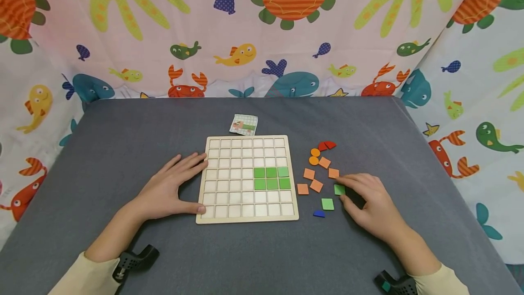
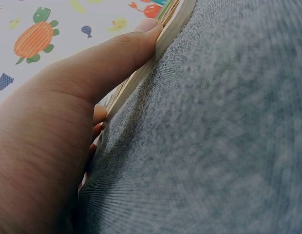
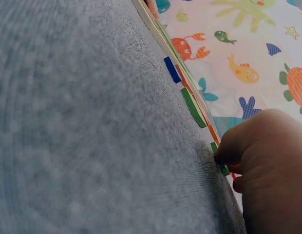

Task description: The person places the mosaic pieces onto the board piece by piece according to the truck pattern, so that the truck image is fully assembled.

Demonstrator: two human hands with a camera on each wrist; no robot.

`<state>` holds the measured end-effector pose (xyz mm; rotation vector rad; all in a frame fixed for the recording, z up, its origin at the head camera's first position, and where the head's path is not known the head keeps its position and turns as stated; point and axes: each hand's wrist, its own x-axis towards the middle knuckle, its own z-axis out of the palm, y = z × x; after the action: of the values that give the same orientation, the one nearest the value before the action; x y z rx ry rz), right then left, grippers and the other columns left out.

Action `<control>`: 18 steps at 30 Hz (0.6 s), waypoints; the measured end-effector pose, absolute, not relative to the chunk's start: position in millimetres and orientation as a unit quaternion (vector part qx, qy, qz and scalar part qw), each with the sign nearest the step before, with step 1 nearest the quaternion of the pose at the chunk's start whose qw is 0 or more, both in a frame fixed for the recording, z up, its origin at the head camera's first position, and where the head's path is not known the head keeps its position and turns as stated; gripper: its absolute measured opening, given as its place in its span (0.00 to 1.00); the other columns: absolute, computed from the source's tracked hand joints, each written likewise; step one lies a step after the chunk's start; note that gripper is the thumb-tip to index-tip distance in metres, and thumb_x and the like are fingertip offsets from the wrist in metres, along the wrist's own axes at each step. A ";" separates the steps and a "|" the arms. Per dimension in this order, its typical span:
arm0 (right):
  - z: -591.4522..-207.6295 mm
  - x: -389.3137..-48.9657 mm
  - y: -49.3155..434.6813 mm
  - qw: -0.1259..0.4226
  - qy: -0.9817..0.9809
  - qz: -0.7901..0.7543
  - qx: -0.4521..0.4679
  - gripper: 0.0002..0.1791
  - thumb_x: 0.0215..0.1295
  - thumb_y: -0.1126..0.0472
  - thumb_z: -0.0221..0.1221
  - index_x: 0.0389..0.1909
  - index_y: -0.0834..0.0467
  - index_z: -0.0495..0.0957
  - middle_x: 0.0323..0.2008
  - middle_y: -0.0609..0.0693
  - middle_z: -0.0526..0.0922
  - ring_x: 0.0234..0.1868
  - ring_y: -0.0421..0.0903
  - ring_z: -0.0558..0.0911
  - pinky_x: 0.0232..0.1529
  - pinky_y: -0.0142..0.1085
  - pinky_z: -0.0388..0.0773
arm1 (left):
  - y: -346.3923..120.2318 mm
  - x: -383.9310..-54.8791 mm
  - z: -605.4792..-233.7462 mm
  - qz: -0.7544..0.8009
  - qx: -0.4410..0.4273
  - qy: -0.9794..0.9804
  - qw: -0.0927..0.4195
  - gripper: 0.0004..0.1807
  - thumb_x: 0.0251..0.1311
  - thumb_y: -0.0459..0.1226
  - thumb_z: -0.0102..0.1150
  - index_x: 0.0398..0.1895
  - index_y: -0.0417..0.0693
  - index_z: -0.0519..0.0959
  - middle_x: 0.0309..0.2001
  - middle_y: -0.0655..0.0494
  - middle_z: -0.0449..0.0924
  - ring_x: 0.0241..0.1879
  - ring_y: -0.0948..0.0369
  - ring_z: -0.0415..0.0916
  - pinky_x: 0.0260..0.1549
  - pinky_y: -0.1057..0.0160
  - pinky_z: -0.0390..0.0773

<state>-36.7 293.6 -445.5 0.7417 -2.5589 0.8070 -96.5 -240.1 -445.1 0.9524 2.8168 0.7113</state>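
A pale wooden grid board lies in the middle of the table. Several green square tiles fill two short rows at its right side. My left hand rests along the board's left edge, fingers extended and thumb on the near corner. To the right of the board, my right hand pinches a green square tile between thumb and fingers, low at the tabletop. Another green square tile lies just left of that hand, and a blue piece is nearer to me.
Several orange square tiles lie scattered beside the board. Behind them are two orange discs and red wedge pieces. A small picture card touches the board's far edge. A sea-animal curtain hangs behind the grey table.
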 end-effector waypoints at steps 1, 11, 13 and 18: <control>-445.6 -36.2 294.0 0.178 -0.905 0.284 0.262 0.25 0.58 0.72 0.74 0.58 0.59 0.89 0.54 0.48 0.89 0.54 0.50 0.83 0.59 0.46 0.70 | -240.1 -96.3 -445.0 0.233 0.311 0.920 0.042 0.66 0.53 0.73 0.74 0.89 0.54 0.59 0.88 0.56 0.52 0.87 0.50 0.47 0.85 0.44 0.39; -444.8 -35.8 292.9 0.177 -0.907 0.283 0.256 0.25 0.57 0.73 0.75 0.57 0.58 0.89 0.52 0.48 0.89 0.52 0.49 0.83 0.58 0.46 0.71 | -240.9 -96.6 -446.5 0.236 0.312 0.920 0.041 0.66 0.53 0.73 0.74 0.89 0.55 0.59 0.88 0.56 0.52 0.87 0.50 0.47 0.86 0.46 0.37; -444.3 -35.9 293.3 0.178 -0.909 0.280 0.254 0.24 0.57 0.73 0.76 0.56 0.58 0.89 0.52 0.48 0.89 0.52 0.50 0.84 0.57 0.47 0.71 | -240.5 -97.3 -447.0 0.235 0.313 0.919 0.039 0.66 0.53 0.73 0.74 0.89 0.55 0.59 0.88 0.56 0.52 0.87 0.50 0.47 0.86 0.45 0.38; -443.0 -37.0 292.1 0.177 -0.907 0.281 0.258 0.24 0.57 0.73 0.75 0.56 0.58 0.89 0.51 0.48 0.89 0.52 0.50 0.83 0.58 0.47 0.71 | -240.6 -97.2 -445.7 0.230 0.311 0.921 0.047 0.66 0.54 0.74 0.73 0.90 0.55 0.58 0.89 0.56 0.51 0.88 0.51 0.45 0.86 0.44 0.38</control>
<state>-37.0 292.1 -443.0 0.7311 -2.5681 0.7942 -97.2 -240.6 -445.7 0.9473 2.8098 0.7022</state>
